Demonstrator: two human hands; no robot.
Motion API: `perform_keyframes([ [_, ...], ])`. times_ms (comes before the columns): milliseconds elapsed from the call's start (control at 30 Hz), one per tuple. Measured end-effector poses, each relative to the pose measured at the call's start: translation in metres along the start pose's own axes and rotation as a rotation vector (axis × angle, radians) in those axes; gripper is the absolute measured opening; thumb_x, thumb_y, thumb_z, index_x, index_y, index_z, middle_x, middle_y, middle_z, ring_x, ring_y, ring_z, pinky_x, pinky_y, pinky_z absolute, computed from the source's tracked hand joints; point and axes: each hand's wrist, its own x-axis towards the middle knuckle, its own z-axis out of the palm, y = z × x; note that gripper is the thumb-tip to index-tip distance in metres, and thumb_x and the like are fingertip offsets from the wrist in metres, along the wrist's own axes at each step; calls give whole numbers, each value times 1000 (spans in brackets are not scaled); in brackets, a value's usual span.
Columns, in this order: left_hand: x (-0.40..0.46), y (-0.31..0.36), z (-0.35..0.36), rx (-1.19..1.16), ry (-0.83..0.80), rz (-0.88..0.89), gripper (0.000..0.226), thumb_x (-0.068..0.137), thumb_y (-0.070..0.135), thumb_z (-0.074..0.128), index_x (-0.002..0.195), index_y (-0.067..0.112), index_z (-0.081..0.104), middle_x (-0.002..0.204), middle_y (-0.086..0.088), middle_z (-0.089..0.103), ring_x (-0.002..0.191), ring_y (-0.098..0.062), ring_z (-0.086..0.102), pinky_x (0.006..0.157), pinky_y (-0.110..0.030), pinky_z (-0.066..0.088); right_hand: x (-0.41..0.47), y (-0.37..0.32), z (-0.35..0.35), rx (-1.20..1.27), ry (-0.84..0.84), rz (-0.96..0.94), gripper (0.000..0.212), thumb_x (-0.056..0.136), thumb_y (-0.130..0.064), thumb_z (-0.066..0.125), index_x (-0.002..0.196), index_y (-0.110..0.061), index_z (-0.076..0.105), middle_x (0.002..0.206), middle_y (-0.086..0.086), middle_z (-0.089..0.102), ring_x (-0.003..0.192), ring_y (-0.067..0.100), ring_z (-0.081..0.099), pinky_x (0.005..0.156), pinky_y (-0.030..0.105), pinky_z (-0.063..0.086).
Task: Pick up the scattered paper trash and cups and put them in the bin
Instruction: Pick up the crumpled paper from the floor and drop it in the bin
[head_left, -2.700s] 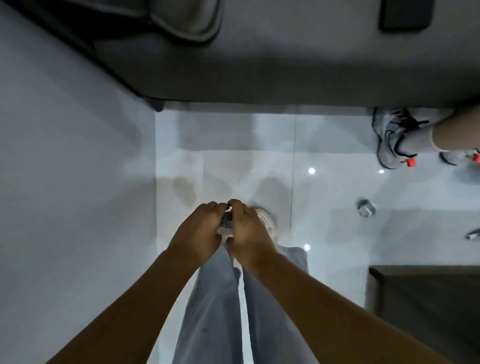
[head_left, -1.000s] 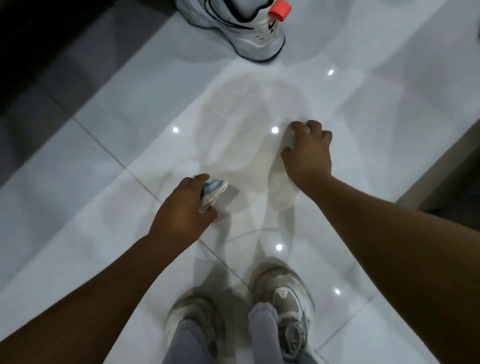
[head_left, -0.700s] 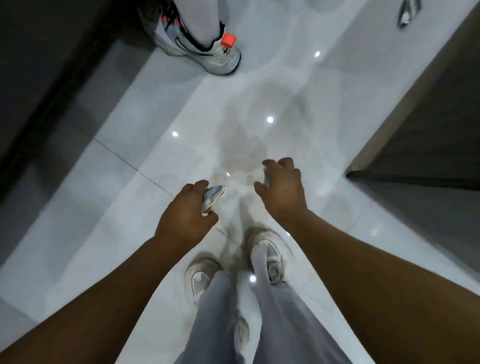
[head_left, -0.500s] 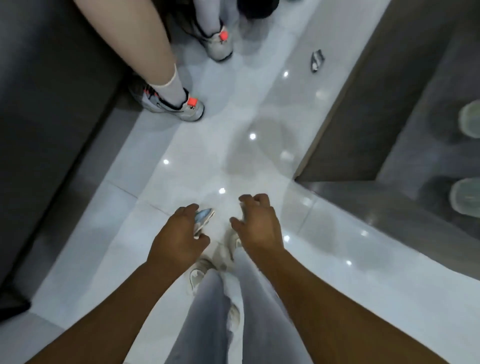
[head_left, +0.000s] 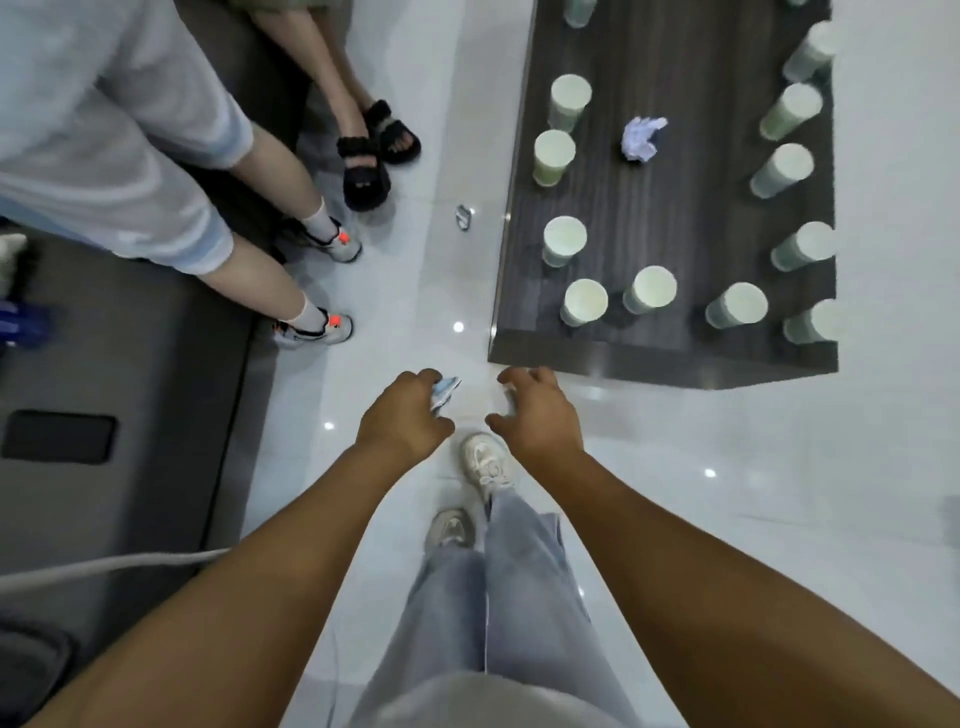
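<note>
Floor (head_left: 727, 519): glossy white tiles under both hands, with small bright light reflections.
Sofa (head_left: 119, 415): dark grey, well to the left of the left hand; a dark rectangular object (head_left: 58, 437) lies on its seat.
Counter (head_left: 670, 208): a low dark wood-grain top, ahead of and to the right of the right hand; its near edge lies just beyond that hand's fingertips.
Seated people: two pairs of legs ahead of the left hand, one in grey sneakers with orange tabs (head_left: 311, 332), one in black sandals (head_left: 376, 150).
Own legs: light blue jeans (head_left: 498, 597) and pale sneakers (head_left: 485, 462) below and between the two hands.
Paper cups (head_left: 584, 302): about a dozen pale green ones stand upright on the counter, ranged along its left, near and right sides.
Crumpled paper ball (head_left: 641, 137): white with a bluish tint, on the counter between the cup rows, far ahead of the right hand.
Floor scrap (head_left: 463, 217): a small silvery piece on the tiles beside the counter's left edge, well ahead of both hands.
Left hand (head_left: 405, 418): fingers curled, gripping a crumpled light blue and white paper scrap (head_left: 445, 391) that pokes out past the fingers.
Right hand (head_left: 537, 413): fingers curled downward above the floor; a pale object may sit under them, but I cannot tell whether it holds anything.
</note>
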Motion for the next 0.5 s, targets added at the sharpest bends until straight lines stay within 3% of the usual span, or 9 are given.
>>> perform_keyframes([
  [267, -71, 119, 2, 130, -68, 167, 18, 75, 16, 66, 87, 13, 53, 97, -6, 51, 75, -25, 53, 60, -26, 36, -120, 65, -80, 129, 97, 137, 47, 82, -29, 73, 125, -24, 52, 131, 3, 47, 105, 25, 60, 86, 31, 49],
  [367, -80, 172, 22, 164, -91, 231, 25, 75, 18, 69, 97, 14, 57, 101, -6, 52, 80, -26, 55, 66, -29, 44, -149, 107, -107, 185, 148, 210, 44, 82, -29, 72, 122, -25, 53, 128, 2, 50, 99, 24, 62, 80, 26, 47],
  [500, -81, 252, 70, 197, -148, 315, 32, 75, 19, 70, 104, 12, 59, 105, -8, 54, 84, -28, 57, 72, -33, 45, -176, 178, -149, 242, 213, 288, 41, 83, -31, 73, 119, -26, 53, 124, 2, 54, 94, 22, 62, 81, 24, 49],
])
